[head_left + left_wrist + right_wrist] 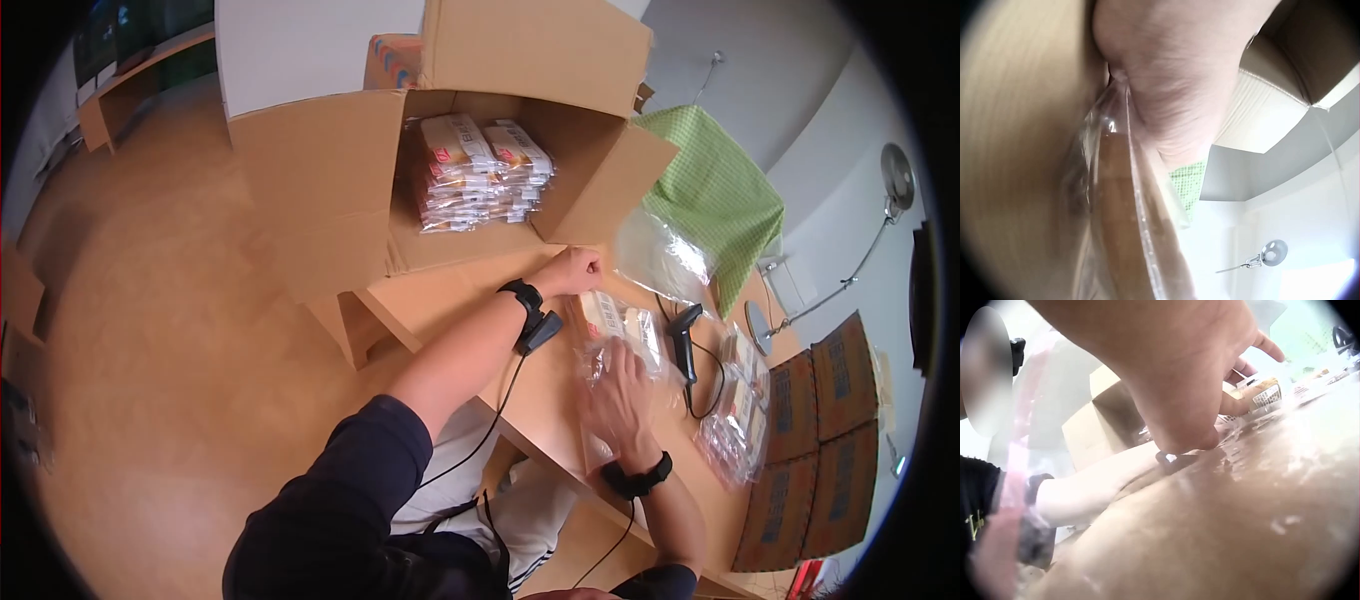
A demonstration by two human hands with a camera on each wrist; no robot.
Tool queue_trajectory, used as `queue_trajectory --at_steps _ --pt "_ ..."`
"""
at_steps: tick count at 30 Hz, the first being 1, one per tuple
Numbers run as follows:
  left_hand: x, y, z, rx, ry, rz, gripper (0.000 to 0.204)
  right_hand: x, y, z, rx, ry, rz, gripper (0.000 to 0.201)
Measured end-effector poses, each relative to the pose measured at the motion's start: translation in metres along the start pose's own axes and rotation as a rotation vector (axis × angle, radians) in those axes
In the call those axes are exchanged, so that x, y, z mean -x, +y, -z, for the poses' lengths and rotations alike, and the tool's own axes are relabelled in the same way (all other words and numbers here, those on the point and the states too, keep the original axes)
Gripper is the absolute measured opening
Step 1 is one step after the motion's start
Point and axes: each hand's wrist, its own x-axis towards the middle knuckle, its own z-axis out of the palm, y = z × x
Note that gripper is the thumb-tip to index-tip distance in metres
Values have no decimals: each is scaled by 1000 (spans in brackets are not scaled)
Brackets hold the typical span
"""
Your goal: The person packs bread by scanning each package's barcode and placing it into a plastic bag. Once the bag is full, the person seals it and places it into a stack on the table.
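Note:
My left hand [572, 272] is curled at the far end of a clear plastic bag [1119, 106] and grips its gathered corner. Two printed packets [603, 318] lie side by side within the bag on the table. My right hand [620, 395] rests at their near end, its fingers extended over them. Clear film overlaps this hand, and a pink-edged strip of film [1019, 425] crosses the right wrist view. The right thumb and fingers [1235, 403] reach to a packet [1266, 394]. The left fingertips are hidden.
An open cardboard box [330, 190] holding stacked packets [480, 180] stands beyond the left hand. Right of the bag are a black handheld scanner [683, 340] with cable, more bagged packets [735, 410] and brown cartons [810, 450]. A green checked cloth [710, 180] and a lamp [897, 175] stand behind.

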Motion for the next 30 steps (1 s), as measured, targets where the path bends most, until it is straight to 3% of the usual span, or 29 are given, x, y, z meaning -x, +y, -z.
queue_trajectory --at_steps 1,3,7,11,15,17,18,20,26,30 --pt "1 2 2 20 -15 16 12 -1 2 -2 -1 0 -9 47" --pt "2 5 4 37 -39 26 12 -6 6 -8 137 161 148 46" --pt "4 9 6 48 -43 23 13 -15 12 -23 92 222 90 41" --pt "3 1 3 -17 -4 -66 15 7 2 6 95 107 122 38" --pt "7 16 12 -34 -35 -35 19 45 -5 33 169 7 128 39" --pt "12 34 18 21 -269 150 25 51 -4 44 232 -11 133 39" --pt "13 35 16 31 -275 150 25 52 -4 47 287 -18 129 39" --pt "11 41 15 93 -488 243 29 47 9 41 268 -12 113 42" --pt "11 31 11 164 -561 150 23 22 12 32 318 49 89 50" --pt "10 19 4 109 -475 58 22 24 25 12 248 50 130 49"
